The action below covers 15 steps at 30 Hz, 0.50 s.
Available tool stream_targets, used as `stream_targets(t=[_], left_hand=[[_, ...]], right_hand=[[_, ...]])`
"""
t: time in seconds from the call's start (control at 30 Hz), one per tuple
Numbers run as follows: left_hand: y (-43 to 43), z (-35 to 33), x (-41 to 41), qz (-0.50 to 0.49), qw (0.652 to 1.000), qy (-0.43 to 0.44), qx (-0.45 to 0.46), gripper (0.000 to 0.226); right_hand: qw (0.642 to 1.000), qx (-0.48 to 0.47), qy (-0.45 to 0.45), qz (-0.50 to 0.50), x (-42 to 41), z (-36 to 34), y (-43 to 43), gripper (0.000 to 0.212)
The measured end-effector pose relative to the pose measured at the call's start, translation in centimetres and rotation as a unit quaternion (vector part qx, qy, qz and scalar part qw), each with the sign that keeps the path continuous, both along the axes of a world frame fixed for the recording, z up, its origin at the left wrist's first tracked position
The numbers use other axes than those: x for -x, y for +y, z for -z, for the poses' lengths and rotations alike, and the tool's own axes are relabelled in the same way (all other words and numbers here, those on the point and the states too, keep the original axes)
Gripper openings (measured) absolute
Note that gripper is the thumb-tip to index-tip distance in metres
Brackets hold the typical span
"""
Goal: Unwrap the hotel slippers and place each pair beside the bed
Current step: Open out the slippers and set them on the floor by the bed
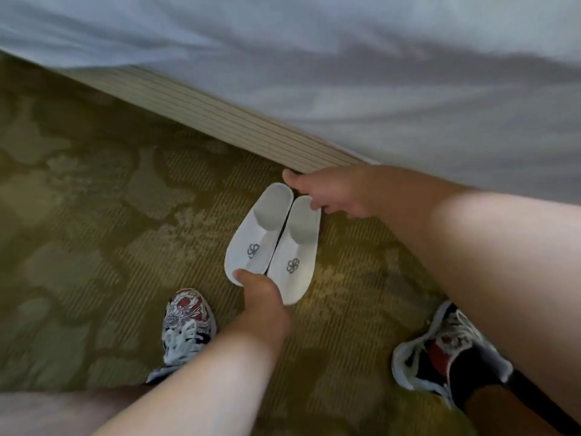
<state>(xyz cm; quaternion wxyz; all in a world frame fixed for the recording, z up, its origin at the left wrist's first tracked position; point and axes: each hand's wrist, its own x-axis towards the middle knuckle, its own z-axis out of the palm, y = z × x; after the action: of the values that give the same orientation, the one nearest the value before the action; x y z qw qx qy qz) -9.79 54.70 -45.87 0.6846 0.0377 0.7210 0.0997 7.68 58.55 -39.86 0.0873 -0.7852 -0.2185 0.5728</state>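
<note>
I am bent over a pair of white cloth hotel slippers (273, 242) lying side by side on the olive-green patterned carpet (94, 190), their long sides touching, each with a small grey flower-like logo on the toe cover. They sit just beside the bed, whose ribbed beige base (220, 119) runs diagonally across the view under the overhanging pale grey-white bedding (345, 58). The open heel ends point toward the bed and the closed toes point back toward me. My left hand (262, 298) reaches down to the toe end, fingers curled loosely with the thumb tip pressing on the front edge of the left slipper; it covers part of the gap between the two toes, and I cannot tell how firmly it grips. My right hand (327, 193) comes in from the right at the heel end, partly open, fingertips resting on the heel rim of the right slipper, thumb up near the bed base. My feet, in white sneakers (185, 328) with a red and black pattern, stand on the carpet on either side, well apart.
</note>
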Motion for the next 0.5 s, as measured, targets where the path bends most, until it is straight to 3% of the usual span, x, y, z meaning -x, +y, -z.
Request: stream_targets(t=[0.2, 0.33, 0.5], left_hand=[[0.5, -9.1, 2.0, 0.058, 0.997, 0.025, -0.051, 0.072], [-0.9, -14.1, 3.4, 0.094, 0.989, -0.065, -0.092, 0.080], [-3.6, -21.8, 4.3, 0.163, 0.976, -0.067, -0.131, 0.086]], right_hand=[[0.994, -0.057, -0.023, 0.087, 3.0, -9.2, -7.9, 0.080], [0.990, -0.070, -0.019, 0.123, 5.2, -15.1, -13.0, 0.088], [0.976, -0.118, -0.050, 0.174, 8.0, -22.4, -18.8, 0.093]])
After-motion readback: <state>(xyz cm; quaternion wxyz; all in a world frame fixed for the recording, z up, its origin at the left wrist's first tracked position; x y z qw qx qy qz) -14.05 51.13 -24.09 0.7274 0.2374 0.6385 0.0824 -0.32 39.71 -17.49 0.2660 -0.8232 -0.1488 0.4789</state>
